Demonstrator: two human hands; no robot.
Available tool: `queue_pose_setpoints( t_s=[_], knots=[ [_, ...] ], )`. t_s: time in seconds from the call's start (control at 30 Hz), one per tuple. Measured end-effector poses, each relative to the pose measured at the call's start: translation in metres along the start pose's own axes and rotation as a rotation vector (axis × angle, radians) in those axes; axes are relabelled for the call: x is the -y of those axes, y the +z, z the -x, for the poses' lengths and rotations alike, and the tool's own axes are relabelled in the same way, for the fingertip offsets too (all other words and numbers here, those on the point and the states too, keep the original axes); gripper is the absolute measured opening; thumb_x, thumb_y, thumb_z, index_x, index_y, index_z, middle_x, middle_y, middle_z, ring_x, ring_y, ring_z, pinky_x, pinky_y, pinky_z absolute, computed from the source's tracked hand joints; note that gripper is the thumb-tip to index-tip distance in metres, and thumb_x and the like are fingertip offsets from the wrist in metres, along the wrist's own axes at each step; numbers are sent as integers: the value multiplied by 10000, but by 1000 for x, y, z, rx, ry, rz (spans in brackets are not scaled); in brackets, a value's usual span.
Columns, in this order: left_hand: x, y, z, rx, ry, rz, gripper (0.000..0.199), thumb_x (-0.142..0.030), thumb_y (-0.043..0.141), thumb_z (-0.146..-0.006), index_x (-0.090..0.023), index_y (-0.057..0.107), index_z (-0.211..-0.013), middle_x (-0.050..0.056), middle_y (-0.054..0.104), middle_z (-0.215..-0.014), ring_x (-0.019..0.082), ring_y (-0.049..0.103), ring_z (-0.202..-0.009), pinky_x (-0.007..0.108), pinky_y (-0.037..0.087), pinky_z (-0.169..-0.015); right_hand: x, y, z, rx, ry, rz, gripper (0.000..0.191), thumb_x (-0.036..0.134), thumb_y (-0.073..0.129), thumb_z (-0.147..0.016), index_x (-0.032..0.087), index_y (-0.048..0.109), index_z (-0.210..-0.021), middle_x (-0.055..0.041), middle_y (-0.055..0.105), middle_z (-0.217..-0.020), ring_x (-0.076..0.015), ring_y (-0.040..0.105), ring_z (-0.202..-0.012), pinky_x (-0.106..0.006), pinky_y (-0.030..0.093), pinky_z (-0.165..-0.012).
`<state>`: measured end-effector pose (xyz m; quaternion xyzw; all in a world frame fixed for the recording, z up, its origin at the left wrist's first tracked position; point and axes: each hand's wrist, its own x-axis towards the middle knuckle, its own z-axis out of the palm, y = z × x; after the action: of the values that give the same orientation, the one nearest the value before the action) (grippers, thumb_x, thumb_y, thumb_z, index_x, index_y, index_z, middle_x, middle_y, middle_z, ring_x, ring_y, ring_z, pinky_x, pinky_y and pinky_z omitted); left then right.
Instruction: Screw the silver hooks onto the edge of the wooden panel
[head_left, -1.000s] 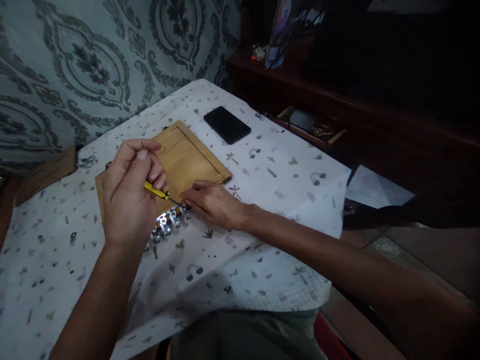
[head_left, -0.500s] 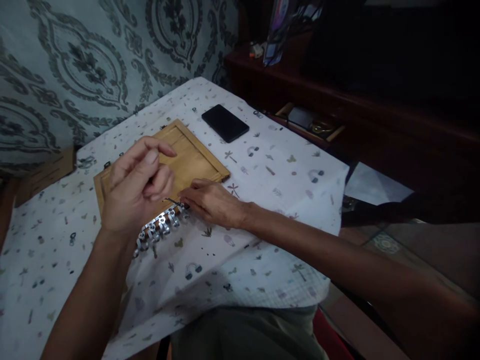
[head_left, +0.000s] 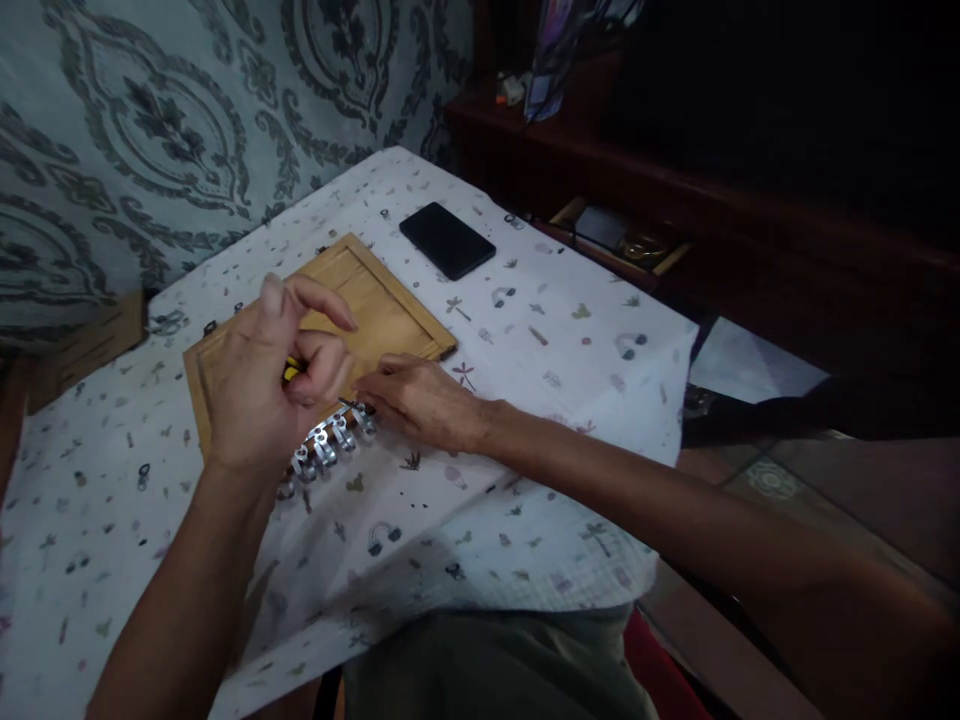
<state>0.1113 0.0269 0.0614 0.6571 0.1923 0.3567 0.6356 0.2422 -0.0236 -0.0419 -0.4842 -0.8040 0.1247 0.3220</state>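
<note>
A yellow wooden panel (head_left: pixel 382 310) with a raised border lies flat on the table. Along its near edge runs a row of shiny metal clips (head_left: pixel 324 446). Above the panel's near left part, my left hand (head_left: pixel 277 380) is closed with the thumb raised. Between its fingers shows a bit of a yellow-and-black screwdriver handle (head_left: pixel 294 369); a thin dark shaft (head_left: pixel 348 404) points toward the clips. My right hand (head_left: pixel 420 400) rests at the panel's near edge, fingers pressed together beside the last clip. Its fingertips, and whatever they pinch, are hidden.
A black phone (head_left: pixel 448 240) lies beyond the panel on the patterned tablecloth (head_left: pixel 525 540). Cardboard (head_left: pixel 90 350) and scissors (head_left: pixel 166 322) are at the far left. To the right stands dark furniture with an open drawer (head_left: pixel 619 240).
My left thumb has lifted away from the curled fingers, uncovering the yellow-and-black handle. My right hand stays at the panel's edge. The view has shifted slightly.
</note>
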Motion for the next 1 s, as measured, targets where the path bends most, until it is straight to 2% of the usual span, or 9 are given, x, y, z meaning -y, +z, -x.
queue_pose_setpoints(
  t_s=[0.07, 0.13, 0.3, 0.4, 0.53, 0.6, 0.67, 0.87, 1.0],
  knots=[
    [-2, -4, -1, 165, -70, 13, 362, -515, 683, -908, -176, 715, -784, -94, 218, -395, 53, 126, -337, 236, 142, -392, 0, 0, 0, -9, -7, 0, 297, 191, 374, -1041, 108, 657, -999, -80, 577, -820, -200, 502, -802, -298, 399, -762],
    [-1, -7, -2, 160, -56, -4, 298, -450, 710, -901, -175, 720, -788, -79, 284, -407, 65, 203, -349, 241, 184, -400, 0, 0, 1, -15, 1, -7, 297, 199, 383, -1041, 110, 665, -1015, -79, 573, -829, -198, 496, -796, -297, 398, -762],
    [3, -2, -2, -278, 100, -56, 230, -339, 711, -907, -159, 705, -764, -16, 465, -543, 108, 415, -498, 259, 340, -482, 0, 1, 1, -15, 35, -35, 306, 217, 396, -1043, 108, 679, -1084, -91, 582, -872, -203, 518, -824, -301, 408, -771],
    [2, 2, -2, -351, 118, -19, 224, -328, 745, -888, -168, 692, -741, -50, 364, -509, 82, 319, -451, 237, 244, -437, 0, 1, 1, -11, 40, -37, 305, 218, 399, -1042, 107, 680, -1087, -94, 585, -877, -210, 527, -849, -309, 414, -788],
    [-1, -2, -2, -122, 34, 32, 323, -472, 732, -889, -174, 704, -768, -101, 189, -424, 55, 101, -368, 242, 103, -394, 0, 1, 0, -1, 20, -28, 326, 208, 377, -1046, 98, 683, -1056, -84, 573, -837, -201, 509, -809, -304, 410, -772],
    [-2, -6, -3, 57, -41, 35, 352, -498, 728, -883, -166, 714, -769, -105, 180, -403, 51, 85, -349, 242, 109, -387, -1, 2, 0, -14, 10, -22, 332, 205, 366, -1047, 101, 682, -1041, -78, 568, -823, -200, 498, -798, -306, 408, -771],
    [0, -8, -4, 105, -34, 1, 328, -475, 751, -867, -168, 719, -758, -91, 234, -402, 60, 153, -346, 240, 158, -387, -1, 2, 0, -26, 8, -22, 326, 207, 370, -1046, 106, 680, -1044, -78, 569, -829, -201, 496, -802, -310, 409, -775],
    [6, 5, 0, -366, 160, -115, 228, -386, 796, -844, -195, 718, -746, -31, 442, -556, 99, 401, -515, 240, 353, -494, 0, 2, 1, -17, 20, -33, 329, 222, 378, -1051, 97, 680, -1088, -98, 587, -873, -209, 525, -849, -311, 418, -792],
    [6, 6, 1, -274, 155, -50, 235, -370, 789, -855, -173, 697, -767, -73, 319, -492, 63, 258, -427, 214, 210, -412, 0, 1, 1, -23, 18, -24, 320, 217, 378, -1047, 105, 678, -1063, -89, 577, -857, -207, 518, -835, -309, 414, -783]
  ],
)
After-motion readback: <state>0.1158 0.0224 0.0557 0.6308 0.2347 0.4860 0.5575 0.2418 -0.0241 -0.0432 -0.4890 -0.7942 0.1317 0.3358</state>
